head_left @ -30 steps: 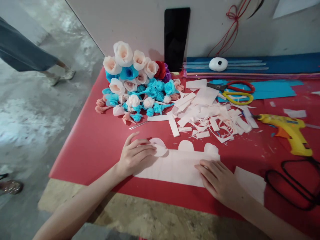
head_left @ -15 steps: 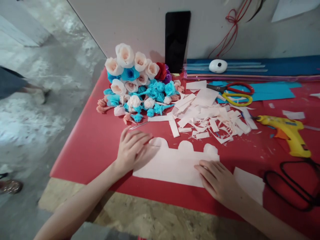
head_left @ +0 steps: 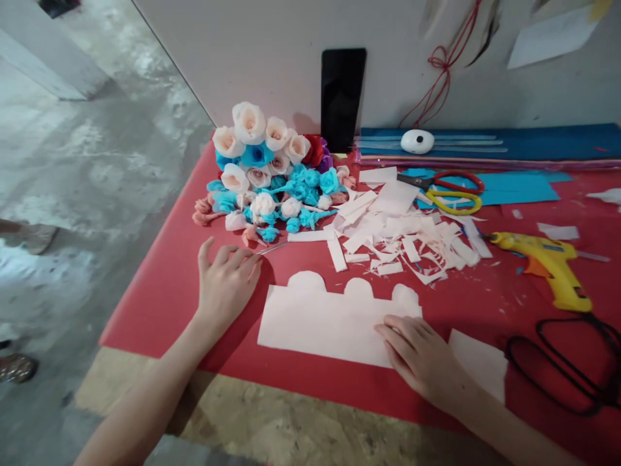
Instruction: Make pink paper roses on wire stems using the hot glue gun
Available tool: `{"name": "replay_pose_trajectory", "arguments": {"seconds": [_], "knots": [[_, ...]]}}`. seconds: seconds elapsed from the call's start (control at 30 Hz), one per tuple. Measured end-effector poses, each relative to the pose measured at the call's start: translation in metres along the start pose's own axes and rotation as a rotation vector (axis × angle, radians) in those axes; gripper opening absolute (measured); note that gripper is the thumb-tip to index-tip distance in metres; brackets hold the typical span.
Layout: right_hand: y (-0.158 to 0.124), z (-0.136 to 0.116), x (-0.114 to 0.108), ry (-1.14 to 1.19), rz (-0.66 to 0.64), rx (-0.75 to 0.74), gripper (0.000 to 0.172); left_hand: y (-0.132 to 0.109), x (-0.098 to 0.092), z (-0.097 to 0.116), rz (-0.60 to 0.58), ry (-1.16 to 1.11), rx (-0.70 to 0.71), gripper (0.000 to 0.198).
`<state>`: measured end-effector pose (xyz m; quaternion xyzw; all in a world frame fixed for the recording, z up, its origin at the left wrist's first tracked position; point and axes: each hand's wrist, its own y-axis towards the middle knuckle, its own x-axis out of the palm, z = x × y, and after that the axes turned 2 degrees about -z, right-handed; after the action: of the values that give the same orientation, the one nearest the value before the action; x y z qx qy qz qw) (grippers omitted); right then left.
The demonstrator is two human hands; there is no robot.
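Observation:
A pale pinkish-white sheet of paper lies flat on the red tabletop, its far edge cut into three rounded tabs. My right hand rests on the sheet's right end with its fingers stretched out. Left of the sheet, my left hand hovers over or touches the table, fingers apart. Its fingertips are close to a thin metallic stick; whether they touch it I cannot tell. A second pale paper piece sits beside my right wrist.
Paper flowers are heaped at the back left, beside pale paper scraps. Scissors lie behind the scraps. At right are a yellow glue gun and a black cord. A phone leans on the wall.
My left hand has moved left off the paper sheet, toward the thin stick's near end. My right hand stays on the sheet. The whole view has shifted slightly.

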<state>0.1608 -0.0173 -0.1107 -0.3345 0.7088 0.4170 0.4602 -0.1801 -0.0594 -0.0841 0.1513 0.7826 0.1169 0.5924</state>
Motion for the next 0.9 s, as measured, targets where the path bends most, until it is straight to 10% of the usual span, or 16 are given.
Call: {"name": "replay_pose_trajectory", "arguments": {"seconds": [0.9], "knots": [[-0.0021, -0.0001, 0.0037, 0.017, -0.009, 0.009, 0.026, 0.0033, -0.0068, 0.0009, -0.025, 0.042, 0.116, 0.020]]}}
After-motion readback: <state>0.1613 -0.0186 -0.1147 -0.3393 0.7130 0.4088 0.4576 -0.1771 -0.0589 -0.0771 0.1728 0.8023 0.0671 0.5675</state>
